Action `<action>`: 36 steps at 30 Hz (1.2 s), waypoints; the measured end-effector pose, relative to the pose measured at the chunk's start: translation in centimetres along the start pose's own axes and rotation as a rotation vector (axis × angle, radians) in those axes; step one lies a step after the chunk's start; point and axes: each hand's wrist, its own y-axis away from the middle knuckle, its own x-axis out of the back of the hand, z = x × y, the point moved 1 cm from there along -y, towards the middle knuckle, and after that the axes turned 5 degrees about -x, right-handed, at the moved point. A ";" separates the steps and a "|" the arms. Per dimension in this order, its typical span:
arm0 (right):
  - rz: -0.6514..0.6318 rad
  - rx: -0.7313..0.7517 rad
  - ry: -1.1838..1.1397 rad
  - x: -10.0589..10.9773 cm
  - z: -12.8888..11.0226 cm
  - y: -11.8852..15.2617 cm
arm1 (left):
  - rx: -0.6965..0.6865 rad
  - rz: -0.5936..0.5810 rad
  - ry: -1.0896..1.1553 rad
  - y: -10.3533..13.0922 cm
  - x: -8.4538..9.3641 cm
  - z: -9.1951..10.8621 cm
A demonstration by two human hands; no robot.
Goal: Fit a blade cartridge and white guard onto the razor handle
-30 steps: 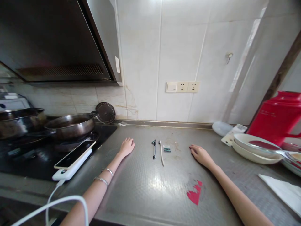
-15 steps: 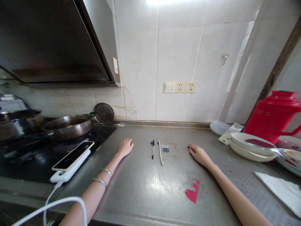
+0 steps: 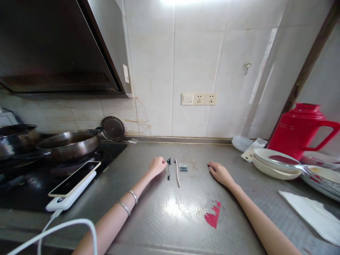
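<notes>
Near the middle of the grey metal counter (image 3: 148,223) lie a razor (image 3: 169,170), a thin white-handled toothbrush (image 3: 177,173) and a small pack of teal razor blades (image 3: 183,169), side by side. My left hand (image 3: 158,165) is just left of the razor head, its fingers curled together at the head's edge; whether they grip it is too small to tell. My right hand (image 3: 219,173) rests palm down on the counter, right of the blade pack, fingers lying flat and holding nothing.
On the left are a stove with a steel pan (image 3: 69,145), a pot (image 3: 17,141) and a phone (image 3: 74,179) on a white power bank with a cable. At right stand a red thermos (image 3: 299,131), stacked bowls (image 3: 273,173) and a white napkin (image 3: 308,212).
My left hand has moved right to the razor head, and its fingers have curled in. My right hand stays resting on the counter. The whole view has shifted slightly.
</notes>
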 end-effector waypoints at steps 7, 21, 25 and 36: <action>0.006 -0.014 -0.011 0.1 0.0 0.0 | 0.083 -0.114 -0.067 -0.4 -2.2 2.6; 0.006 -0.023 -0.027 -0.2 0.3 -0.1 | 0.384 -0.288 1.161 -1.1 -0.4 0.8; 0.007 -0.021 -0.019 -0.1 0.2 0.0 | 0.578 -0.423 1.435 -0.4 -0.1 -0.1; 0.011 -0.017 -0.013 0.0 0.1 0.0 | 0.726 -0.554 1.302 0.9 -0.3 -1.0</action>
